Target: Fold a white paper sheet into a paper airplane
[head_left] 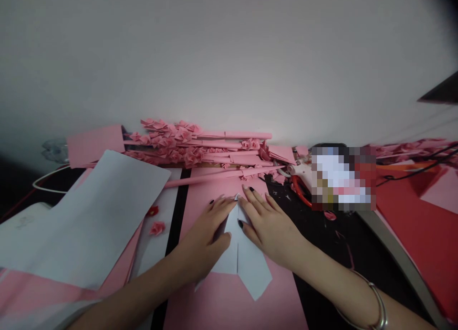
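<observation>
A white wall (229,58) rose behind a dark worktable (315,225) crowded with papercraft. Pink paper stems topped with folded roses (182,146) lay heaped against the wall, clear of the working area, with a stack of pale sheets (86,215) to the left and red card (418,239) to the right. Red-handled scissors (298,189) lay within reach beyond the right hand (268,229). A pink sheet (229,301) served as the base at the centre, with a folded white paper (250,268) on it, its point facing away from the person. The right hand and left hand (202,237) lay spread over it, not gripping, their fingertips nearly meeting at the point, which kept the layers pressed flat.
</observation>
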`<state>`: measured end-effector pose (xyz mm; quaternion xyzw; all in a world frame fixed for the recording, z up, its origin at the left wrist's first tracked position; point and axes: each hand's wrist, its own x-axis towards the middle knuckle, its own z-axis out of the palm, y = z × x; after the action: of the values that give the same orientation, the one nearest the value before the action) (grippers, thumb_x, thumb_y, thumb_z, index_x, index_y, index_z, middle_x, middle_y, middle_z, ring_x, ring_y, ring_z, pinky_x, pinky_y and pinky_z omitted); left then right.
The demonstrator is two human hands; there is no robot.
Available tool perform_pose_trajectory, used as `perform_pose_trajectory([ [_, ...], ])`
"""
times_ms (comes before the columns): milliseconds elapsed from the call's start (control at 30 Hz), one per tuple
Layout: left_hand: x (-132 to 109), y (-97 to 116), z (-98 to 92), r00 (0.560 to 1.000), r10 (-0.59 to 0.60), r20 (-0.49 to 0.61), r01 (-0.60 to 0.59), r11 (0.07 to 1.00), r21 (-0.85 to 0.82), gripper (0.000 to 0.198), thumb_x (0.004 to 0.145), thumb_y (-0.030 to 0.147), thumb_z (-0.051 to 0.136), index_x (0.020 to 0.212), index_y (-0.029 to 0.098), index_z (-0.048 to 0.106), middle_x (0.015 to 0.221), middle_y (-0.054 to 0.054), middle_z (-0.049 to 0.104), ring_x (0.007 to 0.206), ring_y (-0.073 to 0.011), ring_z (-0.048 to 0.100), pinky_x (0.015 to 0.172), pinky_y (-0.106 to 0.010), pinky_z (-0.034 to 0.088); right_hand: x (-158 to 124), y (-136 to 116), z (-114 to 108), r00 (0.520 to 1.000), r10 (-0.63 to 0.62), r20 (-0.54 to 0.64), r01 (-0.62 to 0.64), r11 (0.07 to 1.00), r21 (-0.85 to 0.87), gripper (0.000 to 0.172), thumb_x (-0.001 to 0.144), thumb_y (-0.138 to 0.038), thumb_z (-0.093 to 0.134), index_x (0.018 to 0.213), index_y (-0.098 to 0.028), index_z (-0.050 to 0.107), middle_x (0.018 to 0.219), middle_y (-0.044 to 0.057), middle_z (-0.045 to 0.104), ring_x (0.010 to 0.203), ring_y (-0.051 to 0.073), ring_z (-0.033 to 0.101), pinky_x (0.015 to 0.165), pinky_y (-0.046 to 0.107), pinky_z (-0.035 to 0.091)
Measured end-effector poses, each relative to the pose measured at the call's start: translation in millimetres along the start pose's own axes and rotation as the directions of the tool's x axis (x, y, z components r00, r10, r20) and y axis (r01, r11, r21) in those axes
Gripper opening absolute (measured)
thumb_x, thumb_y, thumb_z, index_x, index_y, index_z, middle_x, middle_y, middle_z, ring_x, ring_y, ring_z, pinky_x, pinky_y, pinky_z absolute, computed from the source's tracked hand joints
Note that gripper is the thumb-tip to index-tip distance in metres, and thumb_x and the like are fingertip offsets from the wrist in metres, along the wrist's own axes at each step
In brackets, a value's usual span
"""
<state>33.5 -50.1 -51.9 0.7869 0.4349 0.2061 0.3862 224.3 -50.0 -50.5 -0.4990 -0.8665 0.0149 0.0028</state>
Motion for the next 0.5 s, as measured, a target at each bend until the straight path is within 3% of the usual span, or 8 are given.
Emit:
perform_pose_trajectory([
  [500, -1.4, -2.1, 0.4, 0.998, 0.021, 0.059, -0.023, 0.999, 0.048, 0.074, 0.072, 0.004, 0.034, 0.144, 0.02, 0.028, 0.152, -0.003, 0.026, 0.142, -0.0209, 0.013, 0.116, -0.05, 0.011, 0.0, -1.8, 0.3, 1.0, 0.002, -0.022, -0.002, 1.0, -0.009, 0.051, 0.091, -0.027, 0.04, 0.14, -0.01, 0.037, 0.147, 0.018, 0.035, 0.133, 0.029, 0.037, 0.105, 0.052, 0.034],
])
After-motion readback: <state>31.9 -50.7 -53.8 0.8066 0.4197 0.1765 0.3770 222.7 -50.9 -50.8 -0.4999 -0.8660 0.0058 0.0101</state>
